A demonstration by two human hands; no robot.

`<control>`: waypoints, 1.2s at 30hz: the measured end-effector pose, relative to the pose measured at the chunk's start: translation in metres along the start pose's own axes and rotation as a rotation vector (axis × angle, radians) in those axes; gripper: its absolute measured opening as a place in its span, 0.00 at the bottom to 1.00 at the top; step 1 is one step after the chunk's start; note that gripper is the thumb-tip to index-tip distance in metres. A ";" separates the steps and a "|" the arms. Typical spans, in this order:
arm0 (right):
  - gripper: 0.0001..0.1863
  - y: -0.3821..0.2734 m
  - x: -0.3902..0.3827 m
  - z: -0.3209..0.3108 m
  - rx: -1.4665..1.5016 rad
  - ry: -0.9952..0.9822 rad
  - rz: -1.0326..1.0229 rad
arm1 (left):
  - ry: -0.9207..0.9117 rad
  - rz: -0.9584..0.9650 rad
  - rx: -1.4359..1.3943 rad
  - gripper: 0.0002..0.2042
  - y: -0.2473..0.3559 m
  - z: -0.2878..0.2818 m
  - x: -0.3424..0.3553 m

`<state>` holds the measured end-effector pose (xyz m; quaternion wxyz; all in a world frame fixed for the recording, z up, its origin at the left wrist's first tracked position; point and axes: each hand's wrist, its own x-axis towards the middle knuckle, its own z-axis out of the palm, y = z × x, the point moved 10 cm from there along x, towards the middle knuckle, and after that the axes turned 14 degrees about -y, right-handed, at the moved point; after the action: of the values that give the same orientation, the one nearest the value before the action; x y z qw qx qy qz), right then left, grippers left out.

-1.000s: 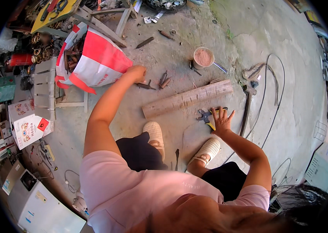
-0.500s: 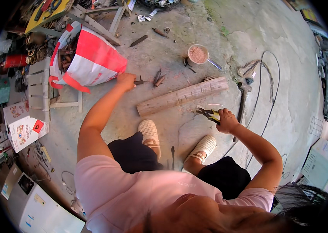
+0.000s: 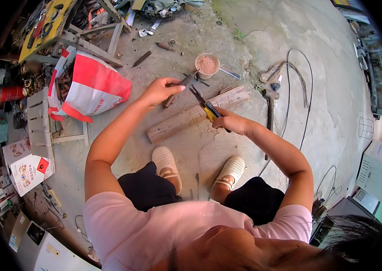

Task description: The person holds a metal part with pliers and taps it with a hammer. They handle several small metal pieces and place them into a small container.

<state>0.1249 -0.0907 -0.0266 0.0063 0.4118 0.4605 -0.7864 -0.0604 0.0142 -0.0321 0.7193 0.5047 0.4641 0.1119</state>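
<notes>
My left hand (image 3: pixel 161 91) grips a dark metal cylinder (image 3: pixel 185 80) between thumb and fingers, above the floor. Closed around the yellow-and-black handles of a pair of pliers (image 3: pixel 209 108) is my right hand (image 3: pixel 232 122). The pliers' jaws point up and left toward the cylinder, a short gap from it, and look parted. Below both hands a notched wooden block (image 3: pixel 173 126) lies slanted on the concrete. A brown cylinder (image 3: pixel 169 100) rests on the floor just under my left hand. Beyond the block stands a cup of pinkish granules (image 3: pixel 207 65) with a handle.
A red-and-white bag (image 3: pixel 98 86) of brown metal pieces leans at the left, against a grey stool (image 3: pixel 40 122). More dark cylinders (image 3: pixel 142 58) lie farther off. To the right are a hammer (image 3: pixel 270 113) and a looped black cable (image 3: pixel 307 81). My shoes flank the near floor.
My left hand has moved right from beside the bag, lifting a cylinder off the floor. My right hand has brought the pliers up and left over the wooden block, toward the left hand.
</notes>
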 end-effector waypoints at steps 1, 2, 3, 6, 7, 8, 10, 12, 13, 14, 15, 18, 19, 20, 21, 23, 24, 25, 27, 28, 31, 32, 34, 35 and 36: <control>0.25 -0.003 0.000 -0.002 0.002 0.002 -0.018 | -0.001 0.029 0.033 0.23 0.008 0.003 0.001; 0.28 -0.004 0.000 -0.002 -0.017 -0.003 -0.008 | 0.002 0.055 0.064 0.23 0.014 0.006 0.000; 0.32 -0.008 -0.002 -0.002 -0.035 -0.009 0.002 | 0.013 0.071 0.079 0.23 0.017 0.007 -0.001; 0.36 -0.021 -0.010 -0.001 -0.093 -0.022 0.018 | 0.035 0.109 0.131 0.22 0.024 0.009 -0.002; 0.37 -0.022 -0.012 0.000 -0.112 -0.026 0.021 | 0.038 0.115 0.154 0.22 0.026 0.009 -0.002; 0.37 -0.022 -0.012 0.000 -0.118 -0.019 0.013 | 0.042 0.119 0.176 0.23 0.027 0.009 -0.002; 0.37 -0.021 -0.012 0.000 -0.132 -0.005 -0.005 | 0.055 0.120 0.223 0.23 0.029 0.010 -0.003; 0.37 -0.020 -0.011 0.002 -0.091 -0.011 -0.025 | 0.059 0.127 0.259 0.23 0.033 0.011 -0.003; 0.37 -0.020 -0.010 0.003 -0.070 -0.014 -0.036 | 0.057 0.131 0.272 0.23 0.034 0.012 -0.003; 0.37 -0.021 -0.011 0.004 -0.058 -0.019 -0.030 | 0.056 0.134 0.284 0.23 0.036 0.013 -0.003; 0.37 -0.024 -0.014 0.005 -0.046 -0.024 -0.024 | 0.053 0.130 0.282 0.23 0.036 0.013 -0.003; 0.36 -0.017 -0.011 0.002 -0.054 -0.021 0.001 | 0.042 0.124 0.268 0.23 0.037 0.015 -0.003; 0.36 -0.014 -0.010 0.000 -0.064 -0.017 0.011 | 0.038 0.124 0.258 0.22 0.038 0.015 -0.003; 0.36 -0.013 -0.009 0.000 -0.067 -0.011 -0.001 | 0.035 0.122 0.248 0.22 0.037 0.016 -0.003; 0.35 -0.013 -0.009 0.000 -0.071 -0.005 -0.012 | 0.032 0.124 0.245 0.22 0.037 0.016 -0.002; 0.35 -0.015 -0.010 0.000 -0.080 -0.003 -0.015 | 0.027 0.126 0.239 0.22 0.035 0.016 0.000; 0.36 -0.017 -0.011 0.001 -0.086 -0.007 -0.006 | 0.028 0.123 0.240 0.22 0.034 0.015 0.000; 0.36 -0.019 -0.013 0.002 -0.092 -0.011 0.003 | 0.028 0.120 0.240 0.22 0.034 0.015 0.000; 0.36 -0.022 -0.015 0.003 -0.090 -0.009 -0.009 | 0.021 0.110 0.225 0.22 0.033 0.016 0.000; 0.36 -0.023 -0.016 0.004 -0.088 -0.008 -0.014 | 0.017 0.103 0.208 0.22 0.033 0.017 -0.001; 0.36 -0.023 -0.017 0.006 -0.089 -0.019 0.034 | 0.009 0.060 0.177 0.22 0.026 0.016 0.000; 0.36 -0.022 -0.017 0.005 -0.088 -0.019 0.030 | 0.005 0.043 0.171 0.22 0.024 0.016 0.001; 0.36 -0.018 -0.015 0.004 -0.088 -0.019 0.022 | -0.006 0.060 0.161 0.21 0.027 0.019 0.000; 0.36 -0.018 -0.014 0.004 -0.087 -0.017 0.010 | -0.011 0.068 0.156 0.21 0.029 0.020 0.000; 0.36 -0.018 -0.014 0.004 -0.086 -0.015 -0.002 | -0.013 0.075 0.154 0.21 0.029 0.021 0.000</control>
<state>0.1246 -0.0883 -0.0040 0.0269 0.4047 0.4940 -0.7690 -0.0350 0.0151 -0.0068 0.6765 0.5763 0.4475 0.0997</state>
